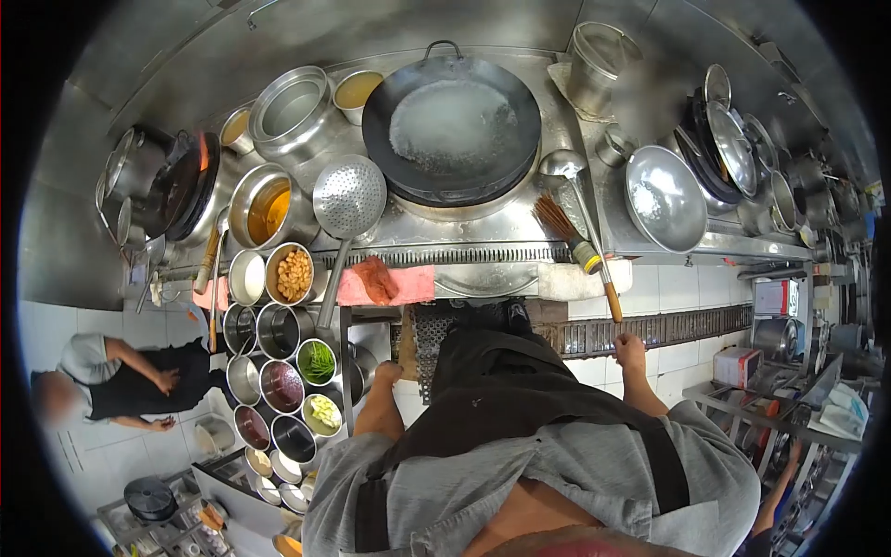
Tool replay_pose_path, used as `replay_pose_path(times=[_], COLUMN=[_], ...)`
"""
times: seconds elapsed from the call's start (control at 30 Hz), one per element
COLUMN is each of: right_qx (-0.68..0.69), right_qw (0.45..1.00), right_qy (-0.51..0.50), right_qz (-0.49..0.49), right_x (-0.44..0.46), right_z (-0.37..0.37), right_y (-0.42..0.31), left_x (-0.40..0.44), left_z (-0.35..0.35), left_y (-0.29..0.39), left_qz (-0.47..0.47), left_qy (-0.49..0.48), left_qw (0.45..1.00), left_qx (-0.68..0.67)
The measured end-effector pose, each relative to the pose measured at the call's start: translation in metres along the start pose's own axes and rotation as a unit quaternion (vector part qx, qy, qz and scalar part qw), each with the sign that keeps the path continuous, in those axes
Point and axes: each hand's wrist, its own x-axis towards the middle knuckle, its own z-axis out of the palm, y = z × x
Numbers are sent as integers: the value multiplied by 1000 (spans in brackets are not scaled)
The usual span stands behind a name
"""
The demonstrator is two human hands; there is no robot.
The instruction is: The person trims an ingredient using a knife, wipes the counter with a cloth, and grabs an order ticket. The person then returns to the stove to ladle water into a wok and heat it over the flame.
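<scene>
My left hand (388,373) hangs at my side with the fingers curled in, near the rack of steel pots; nothing shows in it. Just below the wooden end of a long-handled ladle (596,243), my right hand (629,349) is also curled, seemingly apart from the handle and holding nothing visible. Ahead sits a large black wok (445,172) with steaming or cloudy liquid in it. A perforated skimmer (350,197) rests left of the wok. A bamboo brush (568,232) lies beside the ladle.
Pots of cut greens (317,362), pale yellow pieces (324,413) and nuts (290,276) stand at the left, near a pot of amber liquid (268,212). A pink cloth (399,284) drapes the counter edge. A steel bowl (665,199) sits right. Another person (139,376) stands far left.
</scene>
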Motion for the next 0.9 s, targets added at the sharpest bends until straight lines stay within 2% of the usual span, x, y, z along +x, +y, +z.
replay_pose_path(times=[0.03,0.1,0.13,0.2,0.27,0.3,0.33,0.37,0.4,0.47,0.5,0.6,0.67,0.7,0.77,0.8,0.87,0.9], right_qx=[2,-46,-91,-97,-45,-39,-36,-70,-105,-118,-91,-21,17,-16,-46,-52,-69,-37], right_qw=[999,998,995,994,992,991,992,994,993,992,995,999,999,998,994,995,993,992], right_qy=[-34,-38,-49,-39,-59,-67,-69,-53,-39,-35,-13,-4,-21,-12,-4,-28,-78,-118], right_qz=[33,10,-13,-17,105,106,101,66,32,-17,-32,-35,-21,-54,-95,-85,-60,-29], right_x=[-9,-20,-23,-24,-20,-12,-6,1,5,12,19,52,58,60,69,70,72,80], right_z=[-5,-10,-13,-20,-27,-27,-27,-31,-37,-54,-59,-56,-49,-48,-43,-38,-31,-21], right_y=[-3,3,5,7,5,12,11,7,2,-17,-20,-15,-5,-1,1,3,13,26], left_x=[-7,4,17,32,56,60,63,42,39,43,36,18,14,-1,-42,-48,-60,-71], left_z=[-10,-9,-6,2,15,12,6,-15,-9,9,15,36,60,58,43,43,48,47], left_y=[10,17,21,28,30,39,46,53,54,52,57,69,71,83,118,127,149,164], left_qz=[5,20,22,66,24,38,52,16,10,-12,-18,-50,-2,-9,-88,-94,-42,-85], left_qy=[12,43,47,103,109,119,131,93,95,175,178,142,115,115,94,98,78,88], left_qw=[1000,996,996,992,992,992,990,993,993,969,968,982,976,976,965,964,982,977], left_qx=[-18,-77,-78,-13,-53,-34,-16,-64,-67,-176,-175,-116,-184,-183,-226,-228,-165,-176])
